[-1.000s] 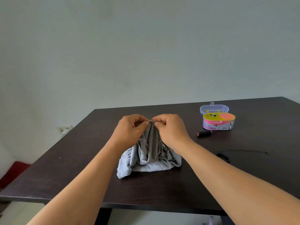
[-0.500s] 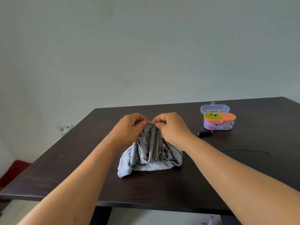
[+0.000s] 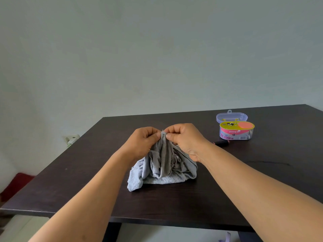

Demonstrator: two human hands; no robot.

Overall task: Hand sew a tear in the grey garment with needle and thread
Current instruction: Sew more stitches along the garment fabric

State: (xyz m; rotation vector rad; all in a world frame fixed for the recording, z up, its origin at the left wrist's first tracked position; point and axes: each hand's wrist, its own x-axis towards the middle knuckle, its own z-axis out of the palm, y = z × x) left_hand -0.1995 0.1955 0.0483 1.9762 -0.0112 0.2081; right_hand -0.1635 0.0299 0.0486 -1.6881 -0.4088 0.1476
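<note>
The grey garment (image 3: pixel 163 165) is bunched in a heap at the middle of the dark table (image 3: pixel 192 203), its top drawn up into a peak. My left hand (image 3: pixel 142 143) pinches that peak from the left. My right hand (image 3: pixel 186 138) pinches it from the right, thumb and fingers curled on the cloth edge. A frayed bit of fabric pokes up between the two hands. No needle can be made out. A dark thread line (image 3: pixel 269 162) lies on the table beyond my right forearm.
An open sewing kit box (image 3: pixel 236 131) with a yellow tray and its clear lid (image 3: pixel 231 117) behind stands at the back right. A dark thread spool (image 3: pixel 222 143) lies in front of it. The table's near edge runs below my forearms.
Both hands keep pinching the garment's peak; they have lifted it very slightly. The dark object near my right forearm a second ago is hidden now.
</note>
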